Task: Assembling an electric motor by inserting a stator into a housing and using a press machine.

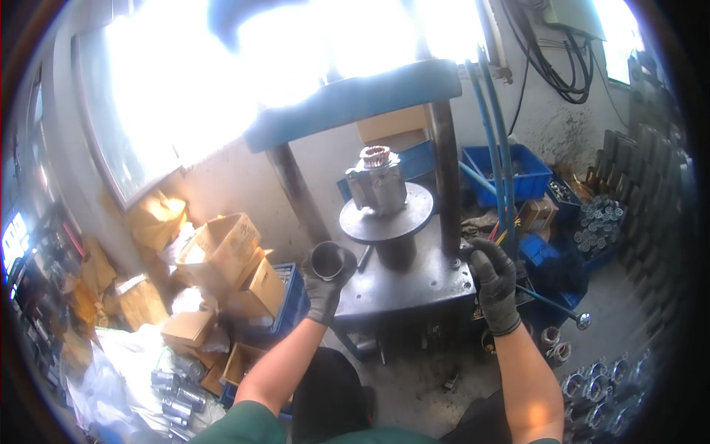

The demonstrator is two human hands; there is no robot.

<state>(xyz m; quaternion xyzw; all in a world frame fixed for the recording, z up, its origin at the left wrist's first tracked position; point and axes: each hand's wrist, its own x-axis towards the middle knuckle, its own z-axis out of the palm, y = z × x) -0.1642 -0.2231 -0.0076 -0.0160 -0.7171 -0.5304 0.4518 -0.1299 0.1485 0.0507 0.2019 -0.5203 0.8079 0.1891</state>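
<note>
My left hand (325,292), in a dark grey glove, grips a dark metal sleeve (328,260) with its round opening facing up. It is left of the press table (436,281). My right hand (494,285), gloved too, is at the table's right edge near the press post. Its fingers are curled; what they hold, if anything, I cannot make out. Between and beyond my hands, a grey metal motor housing (377,189) stands upright on the round steel plate (418,211). Copper windings (375,154) show at its top.
The press frame has a blue crossbeam (355,103) and steel posts (445,170). Cardboard boxes (222,244) crowd the left. A blue crate (529,166) and blue pipes (497,126) are at the right. A ball-ended lever (583,320) juts out lower right, above several ring-shaped wound parts (595,388).
</note>
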